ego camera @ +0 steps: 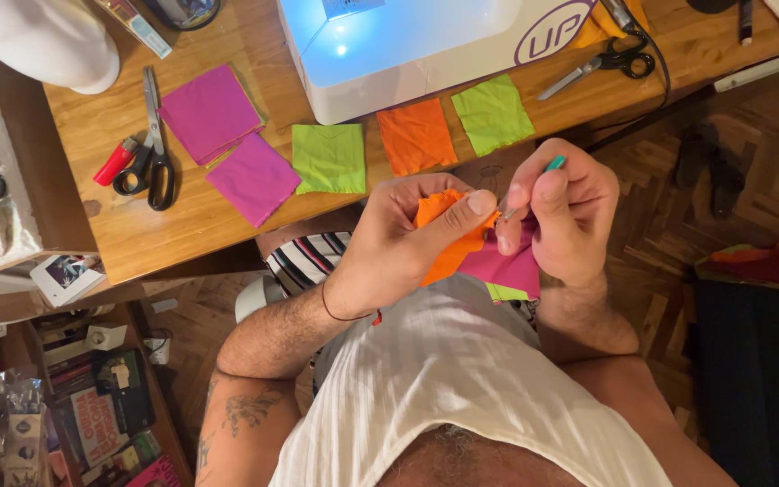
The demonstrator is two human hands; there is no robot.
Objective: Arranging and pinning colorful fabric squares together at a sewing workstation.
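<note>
Below table, left hand pinches patchwork (tight grip).

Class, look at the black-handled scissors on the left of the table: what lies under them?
Under the black-handled scissors only the bare wooden table shows; a red tool lies beside the handles.

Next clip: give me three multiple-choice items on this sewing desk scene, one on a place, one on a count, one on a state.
1. Where do the black-handled scissors lie?
A. left of the magenta squares
B. on the floor
C. on the sewing machine

2. How many green fabric squares lie flat on the desk?
A. one
B. two
C. four

3. What is the right hand doing?
A. resting open
B. pinching a teal-handled tool
C. holding scissors

Key: 1 A, beside the red lighter; 2 B, flanking the orange square; 3 B, the tool meets the joined fabric held by the left hand.
</note>
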